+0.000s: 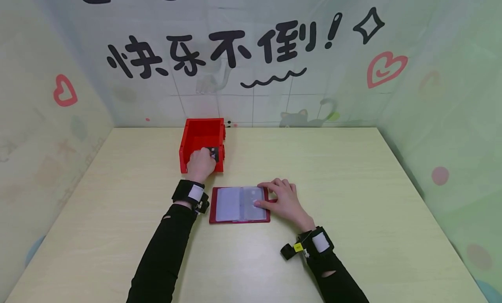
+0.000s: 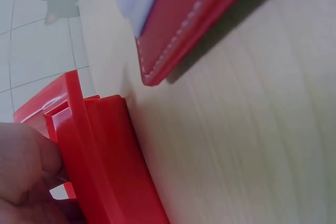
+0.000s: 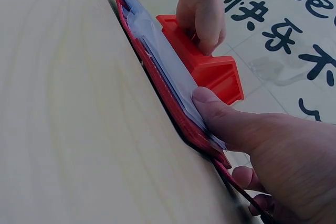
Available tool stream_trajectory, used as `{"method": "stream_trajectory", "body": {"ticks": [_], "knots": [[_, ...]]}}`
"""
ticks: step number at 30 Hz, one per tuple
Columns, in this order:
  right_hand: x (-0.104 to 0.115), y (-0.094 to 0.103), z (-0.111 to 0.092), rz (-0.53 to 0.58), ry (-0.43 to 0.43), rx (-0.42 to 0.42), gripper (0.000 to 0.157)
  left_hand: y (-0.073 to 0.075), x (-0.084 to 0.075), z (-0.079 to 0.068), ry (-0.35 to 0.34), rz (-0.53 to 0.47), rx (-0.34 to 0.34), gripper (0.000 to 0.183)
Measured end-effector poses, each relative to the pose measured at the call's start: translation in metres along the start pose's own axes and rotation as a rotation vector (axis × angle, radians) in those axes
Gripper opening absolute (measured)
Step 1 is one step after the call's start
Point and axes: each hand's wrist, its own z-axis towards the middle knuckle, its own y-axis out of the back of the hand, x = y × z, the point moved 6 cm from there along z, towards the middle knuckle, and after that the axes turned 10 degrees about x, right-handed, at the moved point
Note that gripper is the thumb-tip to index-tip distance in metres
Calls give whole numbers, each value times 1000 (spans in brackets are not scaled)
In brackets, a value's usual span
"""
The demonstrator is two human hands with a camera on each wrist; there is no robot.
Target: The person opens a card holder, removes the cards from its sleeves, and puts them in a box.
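My left hand [image 1: 201, 164] reaches over the near wall into a red plastic bin [image 1: 203, 133], its fingers bent downward. Beside it inside the bin is a dark card [image 1: 213, 154] with white marks; the fingertips are hidden, so I cannot tell whether they hold it. A red card holder [image 1: 213, 207] lies spread open on the table, showing clear sleeves [image 1: 251, 205]. My right hand [image 1: 284, 200] grips the holder's right side. In the right wrist view, its thumb [image 3: 210, 100] presses on the sleeves, while other fingers are at the outer edge by the strap.
The bin stands at the back of the pale wooden table [image 1: 353, 185], close to the printed backdrop [image 1: 251, 107]. The card holder lies just in front of it, to the right. Each wrist wears a black strap with a small camera.
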Motion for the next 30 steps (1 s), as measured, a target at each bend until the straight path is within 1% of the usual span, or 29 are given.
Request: {"method": "stream_trajectory", "body": {"ticks": [3, 5, 7, 9, 11, 13, 16, 18, 19, 22, 25, 27, 30], "knots": [[0, -1, 1, -4, -3, 1, 52, 0, 1, -1, -15, 6, -8, 20], [1, -1, 1, -3, -5, 5, 52, 1, 1, -2, -38, 16, -32, 19], [1, -2, 2, -5, -6, 11, 53, 3, 0, -5, -79, 33, -80, 20], [1, -3, 2, -7, -9, 17, 53, 5, -2, -11, -121, 21, -141, 23], [1, -3, 2, -6, -10, 20, 53, 7, -5, -20, -163, -23, -199, 27], [2, -3, 1, -3, -10, 20, 53, 8, -7, -32, -198, -94, -238, 31], [2, -3, 0, 3, -8, 15, 53, 6, -12, -52, -245, -214, -241, 32], [1, -3, 0, 3, -7, 15, 53, 2, -15, -65, -273, -263, -199, 29], [1, -3, 0, 4, -5, 12, 52, -2, -16, -70, -281, -277, -159, 27], [0, -2, 0, -5, -2, 1, 52, -18, -20, -82, -299, -285, -13, 21], [0, 0, 1, -6, 6, -14, 51, -35, -21, -88, -305, -262, 122, 17], [1, 1, 1, 1, 11, -16, 51, -44, -22, -90, -313, -251, 178, 16], [1, 1, 2, 17, 15, -9, 51, -53, -21, -91, -315, -245, 223, 15]]}}
